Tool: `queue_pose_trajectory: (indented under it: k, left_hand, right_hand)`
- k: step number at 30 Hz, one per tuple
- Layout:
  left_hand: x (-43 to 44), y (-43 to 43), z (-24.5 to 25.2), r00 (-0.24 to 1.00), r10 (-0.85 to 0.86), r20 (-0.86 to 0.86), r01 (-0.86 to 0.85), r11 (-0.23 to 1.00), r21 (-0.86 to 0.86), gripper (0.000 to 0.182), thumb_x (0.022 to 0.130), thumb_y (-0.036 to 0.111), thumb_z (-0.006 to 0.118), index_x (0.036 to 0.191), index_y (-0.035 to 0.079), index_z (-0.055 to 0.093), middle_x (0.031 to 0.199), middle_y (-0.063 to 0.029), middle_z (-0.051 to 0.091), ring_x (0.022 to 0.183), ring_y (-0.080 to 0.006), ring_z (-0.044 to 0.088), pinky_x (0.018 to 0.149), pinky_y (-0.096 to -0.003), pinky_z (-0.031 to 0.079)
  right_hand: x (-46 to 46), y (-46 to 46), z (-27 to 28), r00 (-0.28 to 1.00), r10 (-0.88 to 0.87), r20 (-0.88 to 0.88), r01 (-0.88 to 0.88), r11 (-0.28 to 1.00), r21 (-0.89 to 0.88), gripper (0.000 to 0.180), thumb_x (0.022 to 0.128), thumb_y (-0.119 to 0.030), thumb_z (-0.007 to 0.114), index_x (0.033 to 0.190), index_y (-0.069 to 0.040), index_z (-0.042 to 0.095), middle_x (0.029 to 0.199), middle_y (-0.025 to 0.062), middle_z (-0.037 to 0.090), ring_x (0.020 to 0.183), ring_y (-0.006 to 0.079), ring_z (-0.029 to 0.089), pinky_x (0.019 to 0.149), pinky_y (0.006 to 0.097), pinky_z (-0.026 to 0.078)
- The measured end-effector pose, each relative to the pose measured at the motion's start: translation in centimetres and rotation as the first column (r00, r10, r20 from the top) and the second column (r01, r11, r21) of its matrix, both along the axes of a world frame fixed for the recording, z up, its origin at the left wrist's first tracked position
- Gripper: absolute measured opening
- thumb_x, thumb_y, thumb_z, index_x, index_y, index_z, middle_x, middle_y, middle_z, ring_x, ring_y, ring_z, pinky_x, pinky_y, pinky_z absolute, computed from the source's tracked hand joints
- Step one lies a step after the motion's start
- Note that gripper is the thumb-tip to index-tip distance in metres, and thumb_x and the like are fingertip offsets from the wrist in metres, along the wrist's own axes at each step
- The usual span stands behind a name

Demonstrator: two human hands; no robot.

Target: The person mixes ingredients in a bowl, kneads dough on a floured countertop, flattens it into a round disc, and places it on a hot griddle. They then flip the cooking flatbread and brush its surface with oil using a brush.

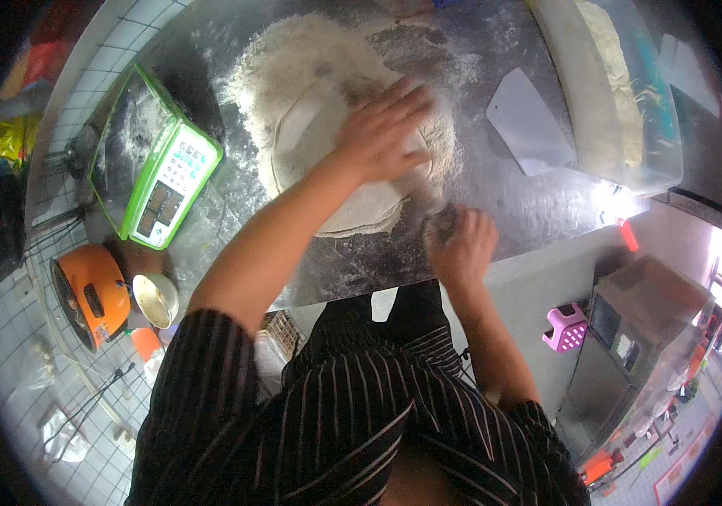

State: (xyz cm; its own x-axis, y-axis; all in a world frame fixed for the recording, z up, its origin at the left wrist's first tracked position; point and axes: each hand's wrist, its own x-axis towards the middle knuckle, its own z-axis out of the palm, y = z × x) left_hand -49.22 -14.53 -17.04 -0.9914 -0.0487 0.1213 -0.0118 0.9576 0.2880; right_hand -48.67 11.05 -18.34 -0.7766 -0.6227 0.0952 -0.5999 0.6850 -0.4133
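A flattened round sheet of dough point(310, 136) lies on the metal worktop, with loose flour point(297, 50) around and beyond it. My left hand point(386, 133) rests flat over the sheet's right part, fingers stretched out and thumb apart. Beneath its palm runs a blurred, pale rod that looks like a rolling pin point(421, 191), slanting down towards the right. Around the near end of that rod, beside the dough's lower right rim, curl the fingers of my right hand point(465, 246). Motion blur and my left hand hide most of the rod.
Left of the dough stands a green digital scale point(171, 183). Nearby are an orange appliance point(92, 297) and a white bowl point(155, 300). To the right lie a white dough scraper point(528, 123) and a translucent tub point(595, 152) with dough inside. A pink stool point(566, 327) stands below.
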Motion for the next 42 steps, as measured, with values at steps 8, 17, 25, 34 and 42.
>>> queue_pose_trajectory:
  k: [8, 17, 25, 34, 42]
  left_hand:
    - [8.3, 0.0, 2.1, 0.998, -0.019, -0.057, 0.022, 0.998, 0.052, 0.079, 0.088, 0.051, 0.069, 0.150, 0.007, 0.049, 0.162, -0.0114, 0.040, 0.150, -0.0369, 0.033, 0.123, -0.0565, 0.024]
    - [27.0, -1.5, 1.6, 0.966, 0.219, 0.141, -0.215, 0.976, -0.043, 0.072, 0.086, 0.029, 0.076, 0.149, 0.007, 0.051, 0.159, -0.0116, 0.043, 0.150, -0.0351, 0.036, 0.124, -0.0527, 0.026]
    - [21.9, -2.7, 0.0, 0.922, 0.384, 0.046, -0.379, 0.921, -0.091, 0.061, 0.086, 0.010, 0.068, 0.145, 0.005, 0.053, 0.151, -0.0184, 0.050, 0.144, -0.0376, 0.043, 0.118, -0.0546, 0.033]
    - [14.9, -2.1, 1.0, 0.686, 0.720, 0.100, -0.687, 0.687, -0.235, 0.075, 0.102, 0.053, 0.047, 0.155, 0.002, 0.039, 0.163, -0.0216, 0.034, 0.153, -0.0403, 0.027, 0.123, -0.0570, 0.021]
    - [13.9, -5.2, 1.8, 0.575, 0.780, 0.246, -0.731, 0.625, -0.274, 0.091, 0.095, 0.064, 0.058, 0.157, 0.002, 0.035, 0.168, -0.0208, 0.024, 0.155, -0.0400, 0.022, 0.125, -0.0550, 0.021]
  right_hand:
    - [3.8, -3.0, 0.5, 0.983, 0.177, 0.041, -0.177, 0.984, -0.010, 0.036, 0.083, -0.022, 0.070, 0.111, -0.002, 0.059, 0.093, 0.0143, 0.058, 0.086, 0.0368, 0.058, 0.076, 0.0502, 0.044]
    - [12.6, -5.2, -0.6, 0.888, 0.406, 0.217, -0.410, 0.912, -0.032, 0.044, 0.088, -0.023, 0.069, 0.123, 0.001, 0.058, 0.110, 0.0209, 0.060, 0.101, 0.0382, 0.062, 0.085, 0.0494, 0.052]
    - [-3.1, -0.5, 3.2, 0.746, 0.665, 0.021, -0.663, 0.746, -0.055, 0.049, 0.090, -0.017, 0.068, 0.136, -0.003, 0.058, 0.124, 0.0182, 0.061, 0.115, 0.0395, 0.062, 0.102, 0.0525, 0.049]
    - [-11.5, -16.9, 1.9, 0.768, 0.632, -0.105, -0.581, 0.756, 0.301, 0.088, 0.086, -0.030, 0.073, 0.158, -0.003, 0.031, 0.157, 0.0248, 0.038, 0.146, 0.0406, 0.037, 0.121, 0.0571, 0.027]
    - [-13.0, -23.2, -0.2, 0.576, 0.674, -0.463, -0.658, 0.718, 0.228, 0.091, 0.089, -0.040, 0.073, 0.161, -0.007, 0.028, 0.163, 0.0270, 0.027, 0.149, 0.0470, 0.029, 0.122, 0.0585, 0.024]
